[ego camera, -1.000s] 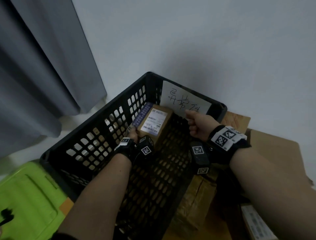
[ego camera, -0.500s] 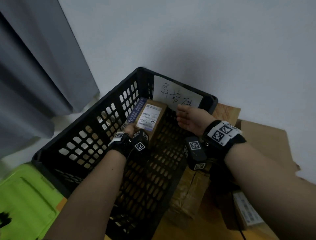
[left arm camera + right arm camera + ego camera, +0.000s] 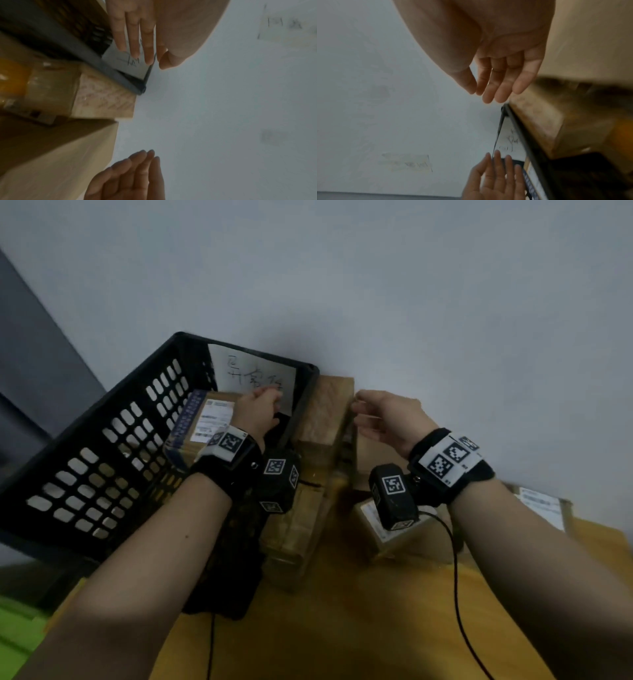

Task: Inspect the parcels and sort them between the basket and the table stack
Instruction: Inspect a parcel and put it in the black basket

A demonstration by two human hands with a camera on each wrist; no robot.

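Item: black slotted basket (image 3: 102,460), standing against the wall at the left end of the bench (image 3: 376,628). A handwritten paper sign (image 3: 253,371) is fixed inside its far wall, presumably marking the category it takes.

Item: labelled parcel (image 3: 202,422), lying in the basket with its label up, near the far wall; judged sorted.

Item: left hand (image 3: 257,409), above the basket's far right corner, fingers straight and relaxed, holding nothing; likely clear of the parcel after placing.

Item: right hand (image 3: 383,419), over the table stack (image 3: 325,419), fingers loosely extended, empty; seemingly poised for the next pick.

Item: further cardboard parcels, taped, just beside the basket on the bench, one with a white label (image 3: 541,505) at far right; awaiting inspection.
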